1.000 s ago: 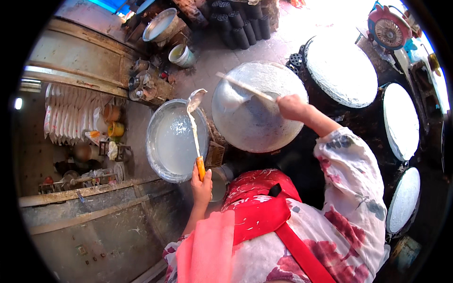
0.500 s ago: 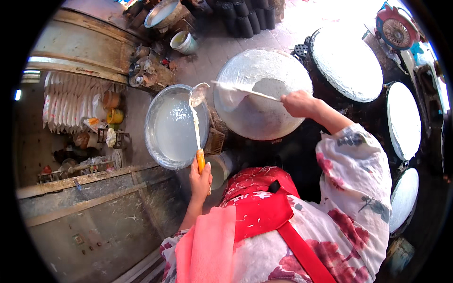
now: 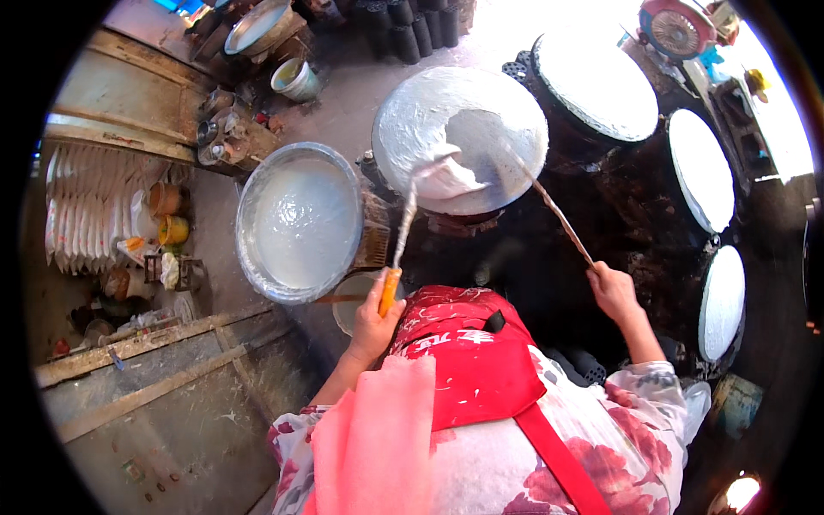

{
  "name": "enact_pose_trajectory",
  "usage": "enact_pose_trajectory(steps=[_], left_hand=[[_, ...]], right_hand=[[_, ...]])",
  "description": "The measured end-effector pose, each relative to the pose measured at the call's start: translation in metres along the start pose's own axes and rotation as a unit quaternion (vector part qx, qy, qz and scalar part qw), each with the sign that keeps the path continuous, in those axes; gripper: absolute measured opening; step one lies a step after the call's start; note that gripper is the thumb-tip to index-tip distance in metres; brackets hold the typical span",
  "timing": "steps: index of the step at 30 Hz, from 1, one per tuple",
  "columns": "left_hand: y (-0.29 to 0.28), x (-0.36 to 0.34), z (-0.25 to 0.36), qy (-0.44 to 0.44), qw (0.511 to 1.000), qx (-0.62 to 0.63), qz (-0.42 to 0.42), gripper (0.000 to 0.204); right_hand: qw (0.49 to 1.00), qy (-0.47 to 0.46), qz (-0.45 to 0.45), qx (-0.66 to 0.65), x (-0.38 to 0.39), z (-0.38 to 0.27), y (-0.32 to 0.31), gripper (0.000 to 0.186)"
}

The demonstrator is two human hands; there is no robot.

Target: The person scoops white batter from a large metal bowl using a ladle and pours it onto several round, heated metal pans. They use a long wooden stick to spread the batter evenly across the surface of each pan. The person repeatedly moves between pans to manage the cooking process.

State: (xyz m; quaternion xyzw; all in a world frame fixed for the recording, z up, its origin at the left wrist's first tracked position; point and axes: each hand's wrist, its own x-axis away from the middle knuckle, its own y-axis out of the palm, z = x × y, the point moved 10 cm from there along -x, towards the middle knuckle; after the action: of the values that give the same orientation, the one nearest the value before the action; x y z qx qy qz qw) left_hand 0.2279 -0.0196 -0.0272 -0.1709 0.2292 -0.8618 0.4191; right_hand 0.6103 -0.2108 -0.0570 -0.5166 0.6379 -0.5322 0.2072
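My left hand (image 3: 372,333) is closed round the orange handle of a ladle (image 3: 405,227). The ladle's shaft is coated in white batter, and its far end meets a thick mass of batter (image 3: 448,177) on the near left part of a round griddle (image 3: 498,142), so the bowl is hard to make out. Gripped in my right hand (image 3: 613,292) is a thin stick-like tool (image 3: 562,221), smeared white, whose blurred far end reaches over the griddle's right side. White batter covers the griddle's left and far area; a greyer patch shows at its middle.
Left of the griddle stands a wide basin (image 3: 246,245) of white liquid batter, with a bucket (image 3: 348,313) near it. More white-topped round griddles (image 3: 596,81) line the right side. Black cylindrical briquettes (image 3: 408,34) are stacked at the back. A fan (image 3: 675,33) stands far right.
The ladle has swung from above the basin to the griddle. My right hand has drawn back towards me and right, turning its stick. Batter now spreads over more of the griddle, and the view has shifted.
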Motion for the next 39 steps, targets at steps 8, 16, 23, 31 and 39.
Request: enact_pose_trajectory(steps=[8, 16, 23, 31, 39], left_hand=[[-0.038, -0.026, -0.008, -0.06, 0.958, 0.273, 0.061, 0.049], [-0.054, -0.008, -0.021, -0.077, 0.933, 0.35, 0.035, 0.046], [-0.045, -0.01, -0.015, -0.075, 0.925, 0.372, 0.011, 0.041], [-0.034, -0.015, -0.007, -0.098, 0.922, 0.373, 0.019, 0.04], [-0.006, -0.039, 0.015, -0.117, 0.916, 0.384, 0.022, 0.03]], right_hand=[[0.975, -0.04, -0.068, -0.207, -0.07, -0.217, 0.123, 0.035], [0.88, 0.188, 0.038, -0.435, -0.015, -0.124, 0.124, 0.032], [0.974, 0.102, 0.07, -0.19, -0.038, -0.126, 0.121, 0.033], [0.994, -0.024, -0.017, -0.105, -0.027, -0.146, 0.116, 0.029], [0.985, 0.007, 0.039, -0.166, -0.051, -0.084, 0.074, 0.033]])
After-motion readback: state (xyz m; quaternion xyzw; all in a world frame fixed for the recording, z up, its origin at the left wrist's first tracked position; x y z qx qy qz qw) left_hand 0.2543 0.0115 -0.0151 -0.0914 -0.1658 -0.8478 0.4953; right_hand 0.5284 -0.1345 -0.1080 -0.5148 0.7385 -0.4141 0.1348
